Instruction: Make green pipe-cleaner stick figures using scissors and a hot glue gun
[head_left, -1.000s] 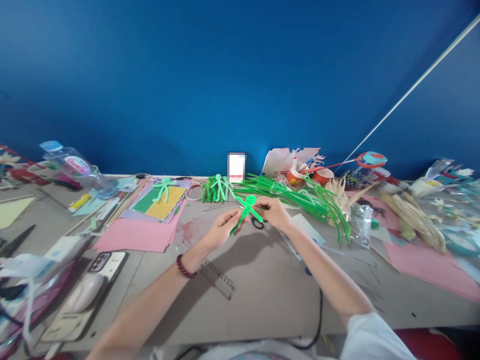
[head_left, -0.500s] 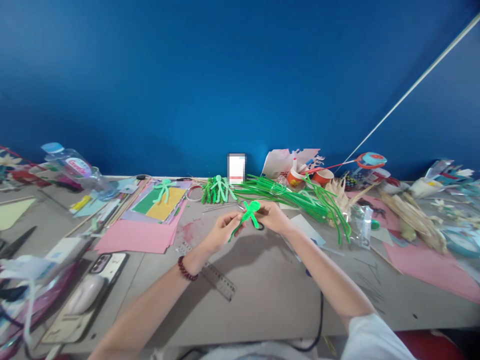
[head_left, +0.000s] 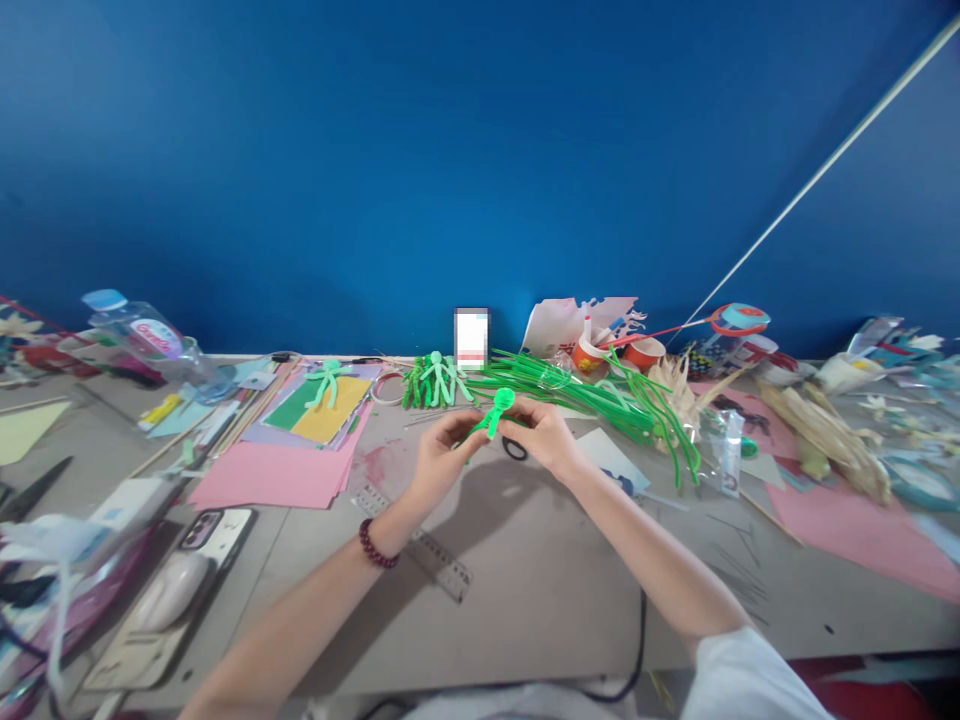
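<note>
A bright green pipe-cleaner figure [head_left: 496, 410] with a round head is held up over the middle of the table. My left hand [head_left: 444, 450] pinches it from the left, and my right hand [head_left: 541, 436] grips its right side. Parts of its limbs are hidden behind my fingers. Just beneath my right hand show the black scissor handles [head_left: 514, 449]. Behind my hands stand several small green figures [head_left: 437, 380] in a cluster, and long green pipe cleaners [head_left: 577, 395] lie to their right.
A ruler [head_left: 439, 565] lies below my left hand. At left are pink paper [head_left: 274, 475], another green figure [head_left: 326, 383] on coloured sheets, a phone [head_left: 217, 530], a white mouse [head_left: 174, 590] and a bottle [head_left: 146, 330]. Red cups [head_left: 589, 353] and dried husks [head_left: 832, 435] are at right.
Both hands have shifted slightly around the green figure, which is now turned, with its limbs more covered by fingers. More of the scissor handles shows.
</note>
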